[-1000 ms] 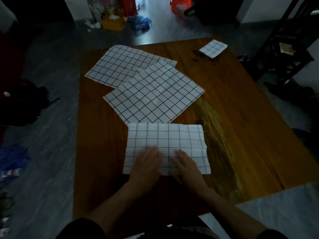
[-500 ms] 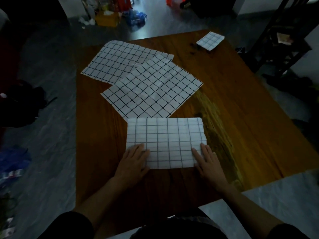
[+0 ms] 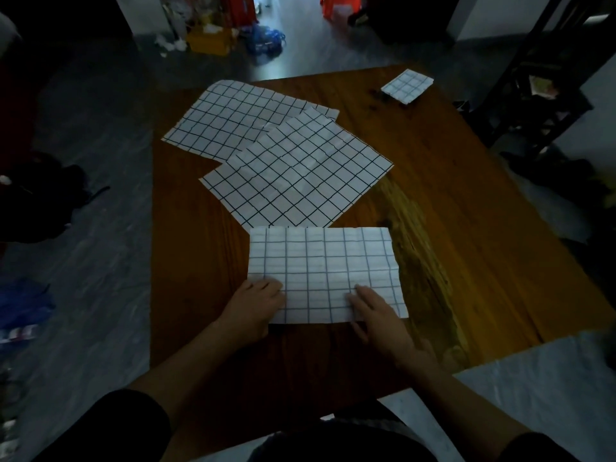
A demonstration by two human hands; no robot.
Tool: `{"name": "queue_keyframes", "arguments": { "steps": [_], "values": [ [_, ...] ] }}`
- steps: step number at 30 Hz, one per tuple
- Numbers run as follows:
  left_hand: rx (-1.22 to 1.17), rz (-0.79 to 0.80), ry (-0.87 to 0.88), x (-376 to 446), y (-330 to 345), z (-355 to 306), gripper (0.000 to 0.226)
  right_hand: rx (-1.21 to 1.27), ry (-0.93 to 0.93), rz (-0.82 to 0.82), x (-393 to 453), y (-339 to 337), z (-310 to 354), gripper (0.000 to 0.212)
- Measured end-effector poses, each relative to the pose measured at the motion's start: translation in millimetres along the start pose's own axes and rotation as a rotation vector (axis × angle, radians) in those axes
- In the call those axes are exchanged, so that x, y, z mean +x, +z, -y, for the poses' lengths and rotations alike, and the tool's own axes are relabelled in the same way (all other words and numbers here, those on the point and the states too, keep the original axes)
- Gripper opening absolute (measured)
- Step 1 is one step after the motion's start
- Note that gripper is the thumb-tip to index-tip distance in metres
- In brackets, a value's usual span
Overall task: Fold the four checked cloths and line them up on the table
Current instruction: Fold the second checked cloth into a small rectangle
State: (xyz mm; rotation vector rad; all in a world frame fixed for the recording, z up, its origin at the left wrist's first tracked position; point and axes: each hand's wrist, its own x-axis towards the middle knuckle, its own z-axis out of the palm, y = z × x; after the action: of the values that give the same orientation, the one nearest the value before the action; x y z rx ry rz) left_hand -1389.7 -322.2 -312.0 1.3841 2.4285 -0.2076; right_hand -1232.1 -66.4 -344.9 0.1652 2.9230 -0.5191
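Hands resting on a half-folded checked cloth

Hands are lying on the near edge of a half-folded checked cloth (image 3: 321, 271), which is sitting as a wide rectangle on the wooden table (image 3: 466, 228), close to the person's side. The left hand (image 3: 255, 303) is covering the cloth's near left corner, its fingers laid over the fabric; whether they are curling under the edge I cannot tell from here. The right hand (image 3: 375, 311) is resting flat on the cloth toward the near right corner, fingers fairly straight and pointing left across the checks, its grip wide and holding nothing.

Just beyond the folded piece, an unfolded checked cloth (image 3: 296, 180) is lying turned at an angle, its near corner touching or slightly tucked under the folded one's far edge. A second unfolded checked cloth (image 3: 233, 118) is spreading out behind it at the far left of the table, partly covered by the first. A small folded checked cloth (image 3: 406, 85) is sitting well apart, near the table's far right corner.

Dark sleeves are showing at the bottom, and the room is dim.
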Motion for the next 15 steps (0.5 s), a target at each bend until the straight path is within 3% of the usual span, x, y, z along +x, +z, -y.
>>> {"name": "queue_keyframes", "arguments": {
  "steps": [7,12,15],
  "values": [
    [0.049,0.006,0.013,-2,1,-4,0.038,0.023,0.042,0.026,5,-8,7,0.062],
    [-0.045,-0.030,-0.004,-10,-2,-7,0.034,0.052,0.081,0.054,7,-14,13,0.060],
    [-0.155,-0.114,-0.052,-13,-13,-14,0.023,0.068,0.031,-0.009,8,-18,23,0.067]
  ]
}}
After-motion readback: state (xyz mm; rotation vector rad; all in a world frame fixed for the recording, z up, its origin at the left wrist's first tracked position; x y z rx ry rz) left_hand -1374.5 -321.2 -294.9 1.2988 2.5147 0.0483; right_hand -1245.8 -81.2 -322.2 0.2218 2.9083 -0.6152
